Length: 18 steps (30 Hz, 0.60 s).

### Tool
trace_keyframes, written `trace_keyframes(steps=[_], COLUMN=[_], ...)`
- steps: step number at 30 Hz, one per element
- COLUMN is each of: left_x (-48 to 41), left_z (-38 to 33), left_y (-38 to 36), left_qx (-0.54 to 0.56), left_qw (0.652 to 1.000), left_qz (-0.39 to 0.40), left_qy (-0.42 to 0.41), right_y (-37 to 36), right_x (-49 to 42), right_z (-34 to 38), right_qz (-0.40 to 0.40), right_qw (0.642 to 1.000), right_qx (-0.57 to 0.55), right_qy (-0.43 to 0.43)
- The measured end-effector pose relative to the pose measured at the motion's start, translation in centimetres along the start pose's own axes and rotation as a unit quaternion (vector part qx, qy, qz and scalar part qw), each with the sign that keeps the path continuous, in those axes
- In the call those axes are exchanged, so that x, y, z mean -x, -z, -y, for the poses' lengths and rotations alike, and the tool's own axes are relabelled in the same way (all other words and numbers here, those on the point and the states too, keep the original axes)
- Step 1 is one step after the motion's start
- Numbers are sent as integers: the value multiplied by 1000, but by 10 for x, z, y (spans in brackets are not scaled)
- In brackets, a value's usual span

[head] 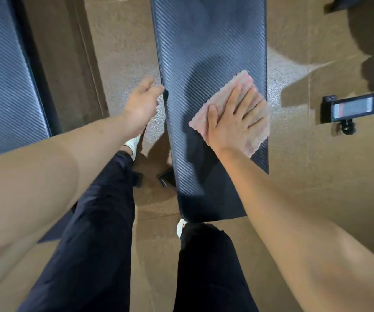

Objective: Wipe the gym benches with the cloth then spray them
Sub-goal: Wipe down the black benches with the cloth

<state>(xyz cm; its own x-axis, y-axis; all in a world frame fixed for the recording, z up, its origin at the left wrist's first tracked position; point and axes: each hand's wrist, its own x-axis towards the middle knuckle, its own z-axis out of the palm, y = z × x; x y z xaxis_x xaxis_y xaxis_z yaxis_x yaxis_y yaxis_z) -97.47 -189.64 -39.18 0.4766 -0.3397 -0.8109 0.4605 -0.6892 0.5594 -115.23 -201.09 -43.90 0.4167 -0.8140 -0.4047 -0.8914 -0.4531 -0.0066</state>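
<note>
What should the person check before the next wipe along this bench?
1. Cloth flat on the bench: ok.
2. Right hand pressed on the cloth, fingers spread: ok.
3. Left hand steadying the bench's left edge: ok.
4. Pad ahead of the cloth free of objects: ok.
5. Spray bottle within reach: cannot tell, none in view.
6. Second bench wiped: cannot tell.

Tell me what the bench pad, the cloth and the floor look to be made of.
Bench pad: likely vinyl or faux leather, dark with a fine diagonal carbon-weave emboss and slight sheen. Cloth: soft pink fabric, perhaps microfibre, with faint stripes and a scalloped edge. Floor: tan and speckled, possibly rubber or carpet tile; seams show, but material is uncertain.
</note>
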Motion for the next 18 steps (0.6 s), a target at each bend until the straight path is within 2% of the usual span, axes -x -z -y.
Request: trace_keyframes(steps=[6, 11, 14, 18], left_x=[-27, -30, -32, -36], left_z=[-40, -35, -35, -33], left_y=[18, 24, 22, 25], left_qx=[53, 134, 170, 182], left_qw=[996, 983, 974, 972], left_qz=[55, 84, 85, 91], left_qy=[53, 96, 121, 122], right_y=[2, 21, 37, 60], right_x=[22, -23, -64, -117], right_z=[64, 37, 15, 9], right_qz=[59, 63, 49, 42], right_qw=[983, 950, 951, 983], right_qx=[51, 130, 163, 121], right_qy=[168, 279, 257, 134])
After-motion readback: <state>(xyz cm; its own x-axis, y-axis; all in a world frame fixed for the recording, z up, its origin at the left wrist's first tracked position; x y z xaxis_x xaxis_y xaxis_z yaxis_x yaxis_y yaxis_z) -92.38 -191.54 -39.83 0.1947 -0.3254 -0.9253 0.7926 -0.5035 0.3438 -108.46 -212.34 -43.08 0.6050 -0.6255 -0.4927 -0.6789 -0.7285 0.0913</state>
